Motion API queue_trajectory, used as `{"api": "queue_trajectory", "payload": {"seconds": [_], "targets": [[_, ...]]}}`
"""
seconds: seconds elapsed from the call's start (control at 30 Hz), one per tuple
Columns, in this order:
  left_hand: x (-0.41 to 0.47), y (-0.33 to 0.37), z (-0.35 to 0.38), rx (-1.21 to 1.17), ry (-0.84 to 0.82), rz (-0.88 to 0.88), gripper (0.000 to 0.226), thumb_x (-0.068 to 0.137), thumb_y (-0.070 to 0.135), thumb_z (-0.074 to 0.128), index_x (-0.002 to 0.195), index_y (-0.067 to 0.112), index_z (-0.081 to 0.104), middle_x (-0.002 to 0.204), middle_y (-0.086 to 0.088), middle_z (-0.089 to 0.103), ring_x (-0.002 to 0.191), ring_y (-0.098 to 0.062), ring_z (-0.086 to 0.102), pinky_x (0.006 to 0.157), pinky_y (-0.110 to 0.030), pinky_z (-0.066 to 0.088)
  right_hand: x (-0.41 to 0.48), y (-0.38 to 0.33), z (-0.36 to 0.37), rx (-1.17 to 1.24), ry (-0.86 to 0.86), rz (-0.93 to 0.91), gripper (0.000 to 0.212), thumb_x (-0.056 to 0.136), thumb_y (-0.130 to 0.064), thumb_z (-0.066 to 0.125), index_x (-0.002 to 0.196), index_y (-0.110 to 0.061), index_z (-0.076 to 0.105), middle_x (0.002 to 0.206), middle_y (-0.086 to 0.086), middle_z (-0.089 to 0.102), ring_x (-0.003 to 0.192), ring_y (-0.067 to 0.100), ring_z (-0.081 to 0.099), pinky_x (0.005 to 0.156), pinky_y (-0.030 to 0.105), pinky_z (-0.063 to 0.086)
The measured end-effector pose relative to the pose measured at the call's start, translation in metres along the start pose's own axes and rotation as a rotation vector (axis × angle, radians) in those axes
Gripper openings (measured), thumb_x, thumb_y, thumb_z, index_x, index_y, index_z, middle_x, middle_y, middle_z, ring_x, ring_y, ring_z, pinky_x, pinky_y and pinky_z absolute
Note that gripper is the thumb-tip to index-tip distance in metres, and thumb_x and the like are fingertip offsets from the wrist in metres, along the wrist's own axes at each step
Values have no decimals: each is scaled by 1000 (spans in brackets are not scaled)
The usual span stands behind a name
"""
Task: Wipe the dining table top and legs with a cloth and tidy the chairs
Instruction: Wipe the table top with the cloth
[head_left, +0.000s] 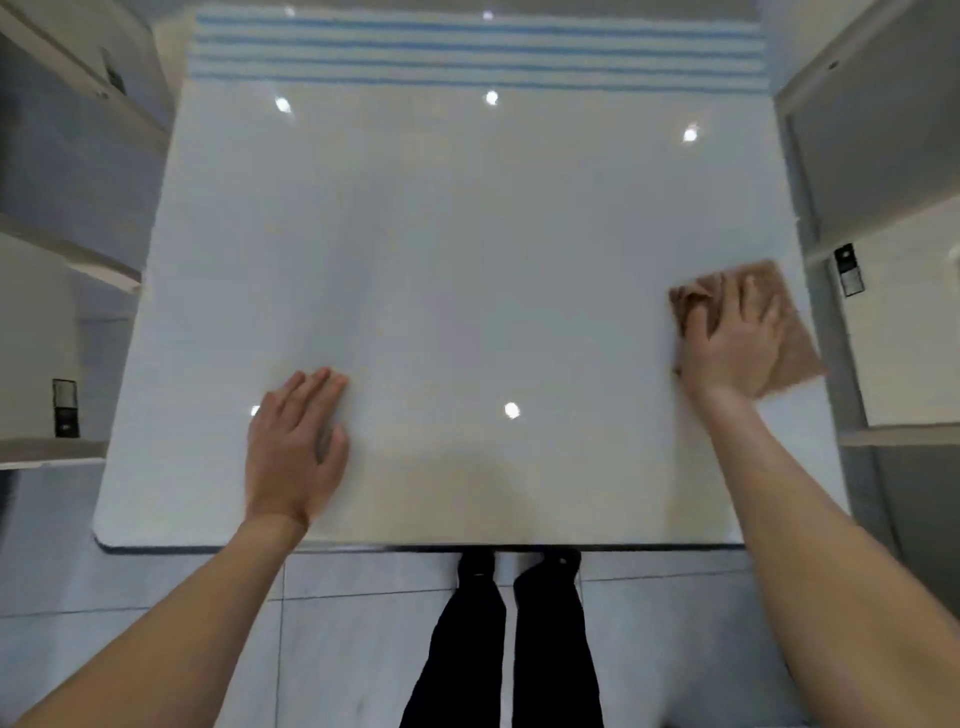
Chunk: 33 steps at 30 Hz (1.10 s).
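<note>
A glossy white dining table (457, 249) fills the view, and I stand at its near edge. My right hand (727, 343) presses flat on a brown cloth (795, 338) near the table's right edge, fingers spread and pointing away from me. Part of the cloth sticks out past the hand toward the edge. My left hand (293, 447) rests palm down on the bare tabletop at the near left, fingers straight and together. No table legs are visible from here.
A blue-and-white striped cloth or mat (478, 52) lies across the table's far end. Pale chairs or benches stand along the left side (67, 260) and the right side (893, 312). My dark-trousered legs (514, 639) stand on a tiled floor below the near edge.
</note>
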<state>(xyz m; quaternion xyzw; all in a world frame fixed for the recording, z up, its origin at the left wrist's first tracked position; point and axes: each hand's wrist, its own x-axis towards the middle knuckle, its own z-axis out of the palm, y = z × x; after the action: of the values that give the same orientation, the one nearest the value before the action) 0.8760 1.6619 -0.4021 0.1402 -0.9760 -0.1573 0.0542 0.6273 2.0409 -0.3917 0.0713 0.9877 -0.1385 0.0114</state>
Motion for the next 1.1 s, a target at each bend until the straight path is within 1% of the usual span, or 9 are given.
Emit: {"api": "queue_trajectory", "payload": {"seconds": [0.17, 0.4, 0.63, 0.8, 0.87, 0.9, 0.97, 1.03, 1.1], "targets": [[0, 1, -1, -5, 9, 9, 53, 84, 29, 45, 134, 14, 53, 139, -10, 53, 130, -32, 44, 111, -37, 24, -112, -70, 32, 18, -77, -431, 57, 92, -46, 40, 145, -25, 45, 152, 1, 42, 145, 35, 27, 119, 47, 18], [-1, -1, -4, -16, -43, 37, 53, 86, 30, 44, 134, 11, 53, 138, -12, 53, 129, -35, 44, 107, -44, 32, -188, 4, 11, 42, -155, -703, 49, 95, -38, 48, 143, -27, 48, 151, -5, 42, 146, 23, 28, 119, 41, 22], [-1, -1, -4, -36, -32, 31, 53, 84, 30, 44, 134, 12, 53, 139, -13, 53, 130, -34, 44, 108, -45, 32, -167, 85, -16, 320, 19, -199, 37, 93, -27, 44, 126, -17, 59, 140, 1, 53, 140, 19, 36, 116, 50, 25], [-4, -3, -1, -47, -26, 11, 53, 86, 32, 42, 134, 13, 52, 141, -12, 51, 131, -35, 42, 109, -39, 27, -175, 53, -17, 598, 50, 181, 38, 96, -24, 47, 129, -9, 59, 139, 3, 52, 138, 26, 39, 118, 36, 23], [-5, -1, -2, -57, -50, -7, 55, 86, 33, 40, 136, 13, 50, 143, -13, 48, 133, -35, 39, 110, -34, 21, -183, 39, -29, 797, 50, 315, 38, 96, -43, 51, 120, -16, 64, 120, 6, 64, 112, 29, 58, 105, 48, 43], [-5, 0, -2, -63, -72, -22, 56, 85, 32, 40, 137, 12, 50, 144, -14, 47, 134, -36, 38, 110, -34, 21, -188, 32, -39, 906, 43, 386, 36, 94, -50, 52, 110, -21, 66, 100, 4, 65, 89, 27, 63, 83, 49, 56], [-4, 4, -3, -72, -129, -61, 59, 82, 31, 42, 135, 8, 50, 143, -18, 46, 133, -40, 38, 110, -38, 23, -196, 24, -59, 1097, -8, 534, 33, 95, -47, 51, 102, -19, 67, 71, 1, 54, 49, 20, 52, 44, 31, 51], [-11, 17, -7, -111, -175, -110, 55, 80, 26, 46, 129, 3, 55, 139, -22, 48, 129, -42, 41, 110, -43, 25, -207, 25, -77, 1271, -84, 659, 34, 97, -44, 51, 96, -14, 68, 65, 2, 55, 40, 15, 49, 40, 23, 45], [-26, 42, -17, -214, -205, -145, 45, 81, 21, 48, 119, 3, 62, 131, -21, 55, 122, -40, 46, 108, -43, 30, -218, 38, -88, 1435, -143, 744, 39, 95, -46, 54, 101, -11, 70, 77, 3, 72, 62, 17, 69, 60, 29, 58]]}}
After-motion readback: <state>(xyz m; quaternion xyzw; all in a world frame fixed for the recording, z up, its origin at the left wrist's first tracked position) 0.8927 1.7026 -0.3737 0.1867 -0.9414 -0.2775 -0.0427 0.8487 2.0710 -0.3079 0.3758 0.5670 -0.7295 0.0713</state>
